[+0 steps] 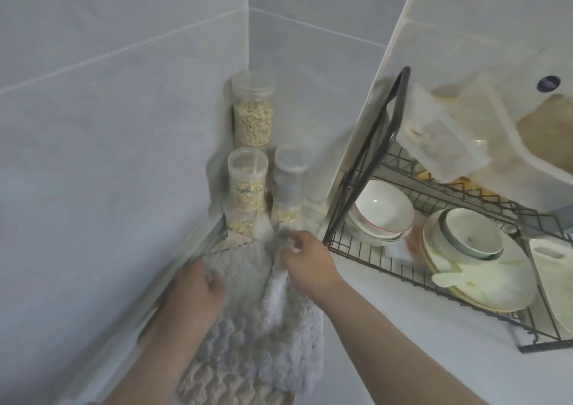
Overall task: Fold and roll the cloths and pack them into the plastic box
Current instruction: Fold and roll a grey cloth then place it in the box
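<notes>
The left hand (pixel 193 293) and right hand (pixel 307 263) are on the cloths (pixel 248 321) in a counter (pixel 372 305) corner.
Right fingers (pixel 290 243) pinch a raised fold. Left fingers (pixel 214 280) lie bent on the heap, their grip too blurred to tell. Jars (pixel 252 119) stand at 12 o'clock of the cloths, the rack (pixel 372 144) at 3 o'clock.

Soft, even, dim light; motion-blurred throughout.

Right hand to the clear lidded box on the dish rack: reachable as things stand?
Probably, but not directly. The right hand pinches a pale cloth, and the rack's black end frame stands between it and the clear lidded box. Coming round from the open front looks free.
</notes>
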Available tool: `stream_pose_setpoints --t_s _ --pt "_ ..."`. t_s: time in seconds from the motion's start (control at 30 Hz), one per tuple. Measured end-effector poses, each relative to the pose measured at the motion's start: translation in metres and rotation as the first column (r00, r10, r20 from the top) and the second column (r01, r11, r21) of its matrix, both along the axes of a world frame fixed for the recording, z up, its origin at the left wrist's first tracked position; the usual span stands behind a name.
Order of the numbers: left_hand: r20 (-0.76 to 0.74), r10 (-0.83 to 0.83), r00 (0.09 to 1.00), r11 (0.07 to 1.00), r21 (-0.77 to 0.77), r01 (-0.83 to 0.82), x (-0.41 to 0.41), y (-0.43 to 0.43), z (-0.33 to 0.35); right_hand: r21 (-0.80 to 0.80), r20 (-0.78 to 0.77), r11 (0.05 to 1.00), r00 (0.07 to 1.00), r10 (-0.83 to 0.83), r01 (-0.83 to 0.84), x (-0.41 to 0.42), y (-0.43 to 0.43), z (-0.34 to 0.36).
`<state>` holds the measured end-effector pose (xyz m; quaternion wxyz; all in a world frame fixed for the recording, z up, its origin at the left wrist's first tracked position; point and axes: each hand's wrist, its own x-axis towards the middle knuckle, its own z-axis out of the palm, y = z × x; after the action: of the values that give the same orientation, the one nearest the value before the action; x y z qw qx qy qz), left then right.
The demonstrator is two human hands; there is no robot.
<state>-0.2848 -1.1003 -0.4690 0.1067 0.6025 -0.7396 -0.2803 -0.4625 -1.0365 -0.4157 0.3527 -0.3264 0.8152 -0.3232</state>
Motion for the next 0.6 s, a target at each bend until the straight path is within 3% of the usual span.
stream_pose_setpoints --t_s 0.17,0.4,0.6 --pt "0.007 -0.042 0.999 0.983 -0.179 0.042 0.000 -0.006 -0.018 -0.045 -0.189 0.999 0.982 0.014 -0.023 -0.003 -0.016 -0.034" --pt "0.046 -0.118 0.992 0.925 -0.358 0.126 0.001 -0.004 -0.049 0.089 -0.468 0.996 0.882 0.052 -0.011 -0.006 -0.022 -0.067" --pt "0.137 -0.063 0.989 0.902 -0.416 0.115 -0.001 -0.008 -0.055 -0.033 -0.577 0.993 0.813 0.076 -0.116 -0.004 -0.012 -0.083"
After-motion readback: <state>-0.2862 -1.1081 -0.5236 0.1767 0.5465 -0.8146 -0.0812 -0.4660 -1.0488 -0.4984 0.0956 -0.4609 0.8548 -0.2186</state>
